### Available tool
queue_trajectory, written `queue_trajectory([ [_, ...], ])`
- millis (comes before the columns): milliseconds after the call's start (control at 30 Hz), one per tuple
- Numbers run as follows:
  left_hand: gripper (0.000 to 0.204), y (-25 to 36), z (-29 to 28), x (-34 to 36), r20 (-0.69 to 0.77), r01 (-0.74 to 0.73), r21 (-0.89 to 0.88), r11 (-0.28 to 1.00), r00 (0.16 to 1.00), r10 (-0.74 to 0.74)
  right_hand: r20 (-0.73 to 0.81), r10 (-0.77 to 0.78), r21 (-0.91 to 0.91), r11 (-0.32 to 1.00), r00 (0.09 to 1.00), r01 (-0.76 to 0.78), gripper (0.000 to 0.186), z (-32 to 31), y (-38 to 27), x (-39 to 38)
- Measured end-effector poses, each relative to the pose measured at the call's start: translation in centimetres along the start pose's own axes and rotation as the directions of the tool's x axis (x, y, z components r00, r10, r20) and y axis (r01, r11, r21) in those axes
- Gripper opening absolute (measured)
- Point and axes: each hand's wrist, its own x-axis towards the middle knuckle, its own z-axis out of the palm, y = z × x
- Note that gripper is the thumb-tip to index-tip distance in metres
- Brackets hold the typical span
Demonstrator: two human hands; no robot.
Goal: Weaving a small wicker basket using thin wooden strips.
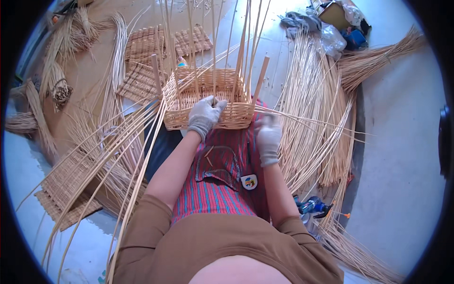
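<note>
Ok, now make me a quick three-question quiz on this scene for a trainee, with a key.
1. True or false: every strand of the woven basket is trimmed level with its rim.
2. Which is at the middle of the basket's near side? a) right hand b) left hand c) neither
3. Fill the gap: the cloth over the person's lap has a ____ pattern.

Key
1: false; tall strands rise above the rim.
2: b.
3: striped.

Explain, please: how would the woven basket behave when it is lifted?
The woven basket probably feels light, because its walls are thin strands. The loose strands at left are long and slender, so they may sway.
</note>
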Motion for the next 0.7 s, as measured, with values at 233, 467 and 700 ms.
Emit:
queue_trajectory([
  [233,0.031,-7.2,-6.7,-8.4,-0.454,-0.220,-0.673,0.706,0.877,-0.159,0.295,-0.437,-0.185,0.847,0.850,0.499,0.054,5.7,2.4,-1.6],
  [467,0.039,-14.3,-14.6,-14.0,-0.342,-0.120,-0.559,0.820,0.935,-0.097,0.818,-0.525,0.310,0.746,0.234,0.590,0.041,12.3,-4.6,-14.6],
  [700,0.046,-3.7,-14.7,-16.0,-0.296,-0.526,0.110,0.843,0.793,0.533,0.838,-0.528,0.456,0.540,-0.137,0.708,0.033,12.6,-6.6,-19.1],
])
